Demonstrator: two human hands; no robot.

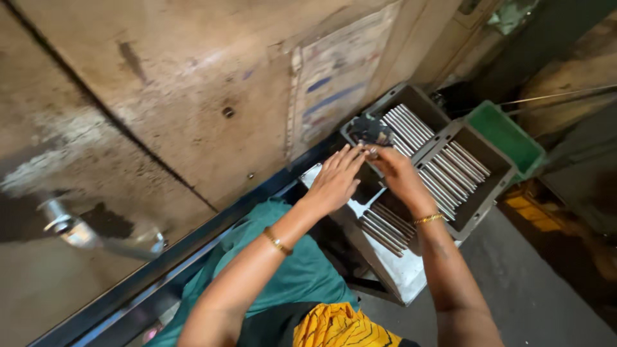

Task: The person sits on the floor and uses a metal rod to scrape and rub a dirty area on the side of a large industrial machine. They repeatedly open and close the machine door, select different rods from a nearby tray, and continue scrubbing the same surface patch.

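Left grip: left hand (pixel 335 181) lies flat and released, fingers stretched toward 1 o'clock, holding nothing; its fingertips (pixel 352 153) reach the dark edge just below the black fixture.
Left wrist: a gold bangle (pixel 277 241) circles the forearm at 7 o'clock from the hand.
Right grip: right hand (pixel 398 172) sits just at 3 o'clock of the left one, fingertips pinched at the black fixture (pixel 368 130); whether they clasp a rod there cannot be told.
Right wrist: a second gold bangle (pixel 428 219) lies at 5 o'clock from that hand.
Fixture: dark, lumpy block at 12 o'clock of both hands, set at the near corner of the far tray.
Loose rods: a small row of metal rods (pixel 385 228) lies on the pale surface (pixel 405 273), under the right forearm, at 6 o'clock from the right hand.
Far tray: grey metal tray (pixel 421 101) holding bright rods (pixel 405 127) laid side by side, at 1 o'clock of the hands.
Near tray: second grey tray (pixel 491 186), touching the first at 4 o'clock of it, with more rods (pixel 453 170) in parallel rows.
Green bin: green box (pixel 508 136) at 2 o'clock, just beyond the trays.
Machine panel: large worn beige panel (pixel 180 83) fills the 9 to 11 o'clock side, with a faded chart (pixel 334 80) stuck on it.
Lap: teal cloth (pixel 289 276) and yellow patterned cloth (pixel 340 328) at 6 o'clock.
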